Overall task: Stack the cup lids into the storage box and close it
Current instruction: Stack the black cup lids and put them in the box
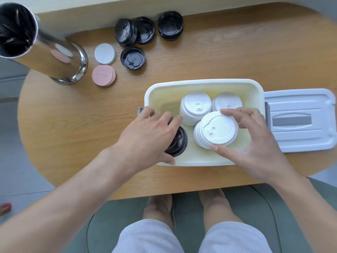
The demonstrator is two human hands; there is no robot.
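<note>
Storage box [204,84]: white, open, centre-right of the frame on the wooden table [237,52]. Contents: one stack of white lids [196,106] at the box's middle, a second white stack [227,102] to its right against the far wall, a third white stack [216,129] toward the near side, and a stack of black lids [177,142] at the near left.

Box cover [299,121]: pale grey with a darker grey bar, lying flat on the table just right of the box, at the right edge of the frame.

Left hand [151,132]: reaching in over the box's left rim, fingers curled down around the black stack, thumb at the near wall. The hand covers most of that stack.

Right hand [255,141]: spread wide over the near right part of the box, holding the third white stack by its rim, fingertips on the far edge and thumb on the near edge.

Loose lids, upper centre of the frame: two overlapping black stacks [134,31], another black stack [170,25] to their right, and one black lid [133,59] nearer the box. All well apart from both hands.

Other: white paper discs [104,53] and pink paper discs [104,75] at upper left, beside a shiny metal cylinder [45,50].
</note>
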